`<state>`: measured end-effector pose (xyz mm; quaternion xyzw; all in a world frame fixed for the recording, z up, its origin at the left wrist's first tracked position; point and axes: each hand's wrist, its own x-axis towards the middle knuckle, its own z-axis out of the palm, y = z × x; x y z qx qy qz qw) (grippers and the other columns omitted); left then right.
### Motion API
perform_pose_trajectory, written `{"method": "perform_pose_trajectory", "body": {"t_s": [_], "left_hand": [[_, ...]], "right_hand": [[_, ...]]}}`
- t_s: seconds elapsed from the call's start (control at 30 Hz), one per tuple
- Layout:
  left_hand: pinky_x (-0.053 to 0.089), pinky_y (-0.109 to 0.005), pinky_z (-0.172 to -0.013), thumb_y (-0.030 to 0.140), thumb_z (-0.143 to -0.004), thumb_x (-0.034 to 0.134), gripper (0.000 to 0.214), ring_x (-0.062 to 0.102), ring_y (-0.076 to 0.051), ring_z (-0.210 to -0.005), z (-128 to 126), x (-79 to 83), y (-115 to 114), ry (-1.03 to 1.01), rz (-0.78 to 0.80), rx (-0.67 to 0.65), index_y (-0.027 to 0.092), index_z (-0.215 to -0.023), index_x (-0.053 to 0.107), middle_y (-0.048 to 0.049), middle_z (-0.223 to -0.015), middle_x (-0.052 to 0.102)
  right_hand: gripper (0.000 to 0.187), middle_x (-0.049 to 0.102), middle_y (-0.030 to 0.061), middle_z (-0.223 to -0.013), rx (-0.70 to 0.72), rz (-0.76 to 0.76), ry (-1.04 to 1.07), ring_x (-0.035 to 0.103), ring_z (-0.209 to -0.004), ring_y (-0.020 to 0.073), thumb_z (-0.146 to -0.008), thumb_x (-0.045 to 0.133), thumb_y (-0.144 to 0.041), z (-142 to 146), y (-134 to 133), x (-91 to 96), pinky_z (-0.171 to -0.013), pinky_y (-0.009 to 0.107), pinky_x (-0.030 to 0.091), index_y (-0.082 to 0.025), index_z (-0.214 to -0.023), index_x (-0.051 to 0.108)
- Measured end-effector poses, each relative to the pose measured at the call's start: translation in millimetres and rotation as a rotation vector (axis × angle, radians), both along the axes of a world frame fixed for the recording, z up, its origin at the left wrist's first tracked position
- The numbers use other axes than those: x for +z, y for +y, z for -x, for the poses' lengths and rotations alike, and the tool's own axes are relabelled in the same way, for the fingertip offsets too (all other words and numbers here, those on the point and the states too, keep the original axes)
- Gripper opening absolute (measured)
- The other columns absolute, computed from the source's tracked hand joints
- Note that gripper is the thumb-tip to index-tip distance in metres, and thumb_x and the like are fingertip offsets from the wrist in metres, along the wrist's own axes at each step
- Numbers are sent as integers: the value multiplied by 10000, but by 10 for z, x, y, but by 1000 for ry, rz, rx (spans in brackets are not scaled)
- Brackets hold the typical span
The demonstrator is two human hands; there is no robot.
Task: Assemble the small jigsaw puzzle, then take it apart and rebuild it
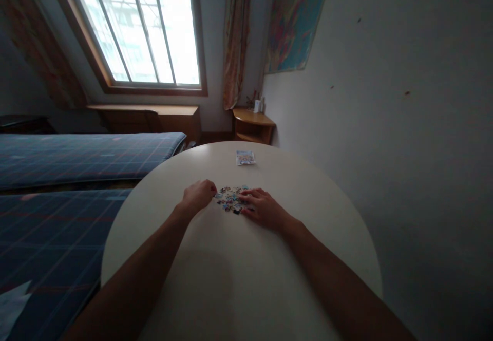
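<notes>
A small heap of loose jigsaw puzzle pieces (230,200), mixed in colour, lies on the round white table (200,289). At the heap's left edge is my left hand (198,195), its fingers curled and closed at a pale blue puzzle piece (219,195). My right hand (265,208) rests palm down on the heap's right side, fingers spread and touching pieces. It covers some of them. Beyond the heap lies a small flat picture (245,157), perhaps a packet or card, too small to read.
Two beds or mattresses with blue plaid covers (77,158) stand left of the table. A wall (385,140) runs along the right. A wooden corner shelf (254,117) and a low wooden desk (181,115) stand at the back, the desk beneath a window (142,27).
</notes>
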<state>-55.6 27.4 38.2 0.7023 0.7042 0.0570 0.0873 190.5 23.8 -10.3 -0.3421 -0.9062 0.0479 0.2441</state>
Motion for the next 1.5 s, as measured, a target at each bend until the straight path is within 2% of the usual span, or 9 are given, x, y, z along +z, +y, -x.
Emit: {"method": "perform_pose_trajectory", "body": {"t_s": [0.17,0.47,0.6,0.77,0.87,1.0,1.17,1.33,1.5], "left_hand": [[492,-324,-759,281,-851,529,268,675,-264,-978,9,-6,13,7,3,27,284,-1009,745,-80,-1055,735],[503,-349,-775,282,-862,524,252,679,-280,-963,40,-80,38,16,-47,49,262,-992,739,-106,-1054,730],[496,-337,-796,265,-879,515,249,671,-270,-976,-17,-54,11,8,-105,4,242,-1014,723,-103,-1060,723],[467,-253,-834,324,-880,578,202,650,-189,-993,-204,-3,-77,-46,-159,-245,286,-1038,697,-13,-1079,714],[467,-262,-823,355,-855,617,192,650,-198,-964,-315,-14,-131,-54,-159,-332,274,-1004,707,-24,-1033,717],[466,-272,-794,336,-823,642,163,656,-213,-942,-390,-46,-161,-49,-149,-367,258,-945,718,-36,-994,720],[464,-281,-810,337,-825,642,177,649,-217,-962,-407,-63,-172,-50,-150,-378,253,-965,711,-45,-1012,715],[467,-272,-801,337,-841,630,164,648,-211,-958,-419,-78,-178,-52,-152,-394,244,-951,708,-44,-1010,711],[466,-281,-797,346,-831,646,187,647,-221,-953,-417,-95,-163,-49,-163,-400,238,-973,702,-47,-1005,708]], "right_hand": [[330,644,77,-1256,9,-9,-10,551,-1155,240,-904,615,-370,-42,25,-5,-1015,421,430,-267,-1213,673],[153,696,61,-1098,17,4,46,576,-1088,221,-863,669,-306,-61,17,34,-965,388,458,-239,-985,733],[261,668,78,-1190,14,-10,51,553,-1143,228,-880,651,-338,-20,2,1,-995,408,443,-247,-1121,694],[318,630,68,-1297,32,-23,10,500,-1233,261,-882,633,-375,-10,12,-61,-1047,449,404,-267,-1177,685],[320,643,69,-1283,43,-17,-9,502,-1244,259,-893,614,-379,-22,21,-62,-1046,448,406,-273,-1186,687],[324,665,70,-1253,47,-22,0,519,-1236,256,-900,602,-386,-36,21,-24,-1039,439,418,-272,-1191,687],[353,681,62,-1230,59,-12,20,541,-1219,243,-896,606,-366,-48,12,26,-1044,424,422,-263,-1229,662],[376,673,78,-1242,50,-10,29,532,-1217,245,-901,598,-339,-47,15,24,-1048,422,426,-208,-1250,645],[366,651,83,-1270,54,0,48,521,-1232,236,-909,593,-325,-51,18,46,-1054,428,419,-219,-1258,630]]}}
